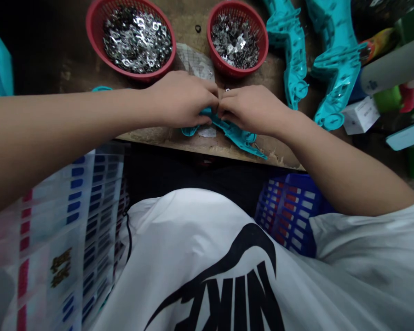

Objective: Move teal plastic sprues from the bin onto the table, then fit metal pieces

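Observation:
On the wooden table's front part lies a turquoise plastic part [239, 135], long and ribbed, partly covered by my hands. My left hand [186, 99] is closed over its left portion, thumb and fingers gripping it. Close against it, my right hand [250, 108] has its fingers curled and pinched together at the middle of the part; whatever sits between those fingertips is hidden. Just behind the hands stand a red basket [174, 50] of small shiny metal pieces and a smaller red basket [210, 37] with small metal clips.
More turquoise plastic parts [295, 59] lie at the back right, beside a small white box [361, 115]. A white plastic crate [100, 193] stands below the table at left, a blue basket [290, 211] at right. The wooden table edge [179, 146] runs before me.

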`<state>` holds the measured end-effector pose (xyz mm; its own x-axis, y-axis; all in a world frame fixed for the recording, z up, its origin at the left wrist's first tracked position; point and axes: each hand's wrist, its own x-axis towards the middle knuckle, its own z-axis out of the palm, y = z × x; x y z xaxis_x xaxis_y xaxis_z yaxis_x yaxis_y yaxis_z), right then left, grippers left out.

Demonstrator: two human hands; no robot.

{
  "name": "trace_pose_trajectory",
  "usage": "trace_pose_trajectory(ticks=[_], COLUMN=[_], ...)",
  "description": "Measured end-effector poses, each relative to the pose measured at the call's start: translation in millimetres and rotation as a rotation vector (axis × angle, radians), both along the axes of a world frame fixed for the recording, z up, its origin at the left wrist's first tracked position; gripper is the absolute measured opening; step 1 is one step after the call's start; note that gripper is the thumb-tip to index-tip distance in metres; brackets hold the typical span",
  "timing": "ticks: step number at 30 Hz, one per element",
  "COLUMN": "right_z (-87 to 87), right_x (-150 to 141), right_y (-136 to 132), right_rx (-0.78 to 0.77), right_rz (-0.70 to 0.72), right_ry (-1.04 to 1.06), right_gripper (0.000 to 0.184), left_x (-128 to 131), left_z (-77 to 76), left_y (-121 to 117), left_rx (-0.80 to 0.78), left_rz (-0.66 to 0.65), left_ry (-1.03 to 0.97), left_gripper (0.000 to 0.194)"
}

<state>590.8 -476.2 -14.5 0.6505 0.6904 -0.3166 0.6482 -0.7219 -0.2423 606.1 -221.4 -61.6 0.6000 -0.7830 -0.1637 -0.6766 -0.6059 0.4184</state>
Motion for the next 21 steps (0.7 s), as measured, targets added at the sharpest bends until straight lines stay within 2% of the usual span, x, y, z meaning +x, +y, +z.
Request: trace_pose_trajectory(ticks=[3, 6, 11, 17, 21], right_z=[-2.6, -6.3, -4.4, 12.7, 11.2], right_x=[5, 9, 8, 5, 3], right_y=[-3, -7, -7, 4, 3], right_rx=[-0.005, 0.035, 0.081, -0.041, -0.030], right_rz=[0.024, 0.023, -0.012, 0.109, 0.058], right_ry=[0.014, 0.049, 0.072, 0.030, 0.050], right_gripper=[0.041, 0.038, 0.032, 0.038, 0.036], left_x=[4, 6, 6, 6, 6], left_z=[-11.8, -16.6, -14.4, -14.8, -14.3], left_y=[4, 6, 6, 7, 5], left_rx=[-0.076, -0.078, -0.082, -0.118, -0.069], left_rz=[-0.018, -0.033, -0.044, -0.052, -0.017], left_ry=[-0.012, -0.006, -0.006, -0.026, 0.000], left_gripper=[0.078, 0.078, 0.080, 0.080, 0.077])
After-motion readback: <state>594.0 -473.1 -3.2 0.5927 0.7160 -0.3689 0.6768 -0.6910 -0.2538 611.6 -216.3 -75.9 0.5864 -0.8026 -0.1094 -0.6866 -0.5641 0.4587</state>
